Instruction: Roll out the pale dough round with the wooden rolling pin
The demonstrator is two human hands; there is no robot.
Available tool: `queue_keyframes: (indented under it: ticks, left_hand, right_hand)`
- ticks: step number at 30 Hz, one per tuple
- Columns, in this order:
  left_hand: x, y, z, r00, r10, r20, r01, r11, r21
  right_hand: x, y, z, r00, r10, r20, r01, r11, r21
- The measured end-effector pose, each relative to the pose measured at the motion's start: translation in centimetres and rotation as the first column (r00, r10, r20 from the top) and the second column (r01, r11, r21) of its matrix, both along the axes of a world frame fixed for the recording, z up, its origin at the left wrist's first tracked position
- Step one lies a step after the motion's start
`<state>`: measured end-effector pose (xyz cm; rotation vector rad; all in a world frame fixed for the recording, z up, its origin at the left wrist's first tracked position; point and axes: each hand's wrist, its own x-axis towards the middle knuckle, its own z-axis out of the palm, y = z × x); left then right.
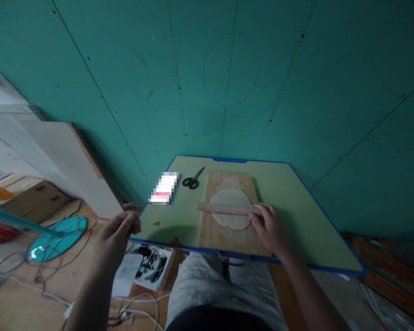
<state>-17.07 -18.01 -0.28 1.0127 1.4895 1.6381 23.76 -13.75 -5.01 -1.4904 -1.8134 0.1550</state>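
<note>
A wooden rolling pin (pixel 224 209) lies across a round, flattened sheet of dough (pixel 232 221). My right hand (pixel 271 225) grips the pin's right end, and the other end sticks out past the board's left edge. Beneath the dough is a wooden board (pixel 210 239), dusted with pale flour-like marks. My left hand (pixel 119 230) is off the left edge of the table, with its fingers pressed together. What those fingers hold, if anything, I cannot make out.
A green table (pixel 303 230) with a blue rim stands against a green wall. Black-handled scissors (pixel 193 180) and a pixelated phone-like item (pixel 164 188) lie left of the board. Lower left are a white box of cables (pixel 167 271) and a turquoise round base (pixel 62 239).
</note>
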Motion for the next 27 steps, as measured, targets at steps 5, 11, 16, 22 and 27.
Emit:
queue_keyframes:
  ticks: [5, 11, 16, 22, 27]
  left_hand:
    - [-0.2, -2.9, 0.1, 0.989, 0.079, 0.123, -0.07, 0.995, -0.069]
    - [1.6, -6.3, -2.5, 0.988, -0.069, 0.14, 0.099, 0.97, -0.222]
    - [3.1, -8.5, -7.3, 0.968, -0.075, 0.239, 0.159, 0.923, -0.351]
    - [3.7, -9.4, -11.8, 0.931, 0.053, 0.361, 0.129, 0.879, -0.459]
    - [3.4, -9.6, -14.6, 0.928, 0.114, 0.355, 0.089, 0.857, -0.508]
  right_hand:
    - [0.4, 0.2, -0.2, 1.0, 0.008, 0.004, -0.008, 1.0, 0.011]
    - [1.0, 0.6, -0.5, 0.999, 0.02, 0.043, -0.022, 0.999, 0.048]
    - [1.0, 0.4, -0.4, 0.999, 0.01, 0.039, -0.011, 0.999, 0.034]
    - [1.0, 0.3, -0.2, 0.999, 0.011, 0.038, -0.012, 1.0, 0.011]
    - [1.0, 0.3, 0.0, 0.999, 0.016, 0.03, -0.017, 1.0, 0.023]
